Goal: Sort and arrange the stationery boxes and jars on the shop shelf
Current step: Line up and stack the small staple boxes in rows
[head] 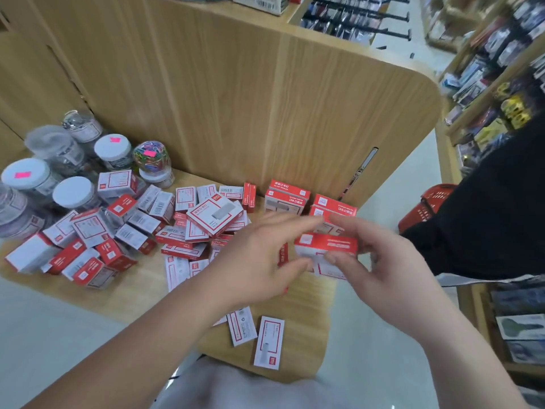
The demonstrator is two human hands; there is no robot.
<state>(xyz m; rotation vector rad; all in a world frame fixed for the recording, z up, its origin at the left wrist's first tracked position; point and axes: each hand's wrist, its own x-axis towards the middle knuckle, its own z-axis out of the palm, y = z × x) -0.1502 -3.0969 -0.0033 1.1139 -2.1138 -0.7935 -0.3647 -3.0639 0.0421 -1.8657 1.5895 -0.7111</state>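
One red-and-white box [326,246] is pinched in my right hand [380,261], just above the shelf [309,293] and near the neat stack [333,209] at the back panel. My left hand [256,261] hovers beside it, fingers straight, holding nothing. I should square the box's edges against that stack without nudging the loose heap [188,231].

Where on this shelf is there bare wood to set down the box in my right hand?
Bare wood: the front strip of the shelf between the loose pile of staple boxes and the edge, and a narrow patch right of the two flat boxes. Crowded: the jars at left, the stacked boxes at the back.
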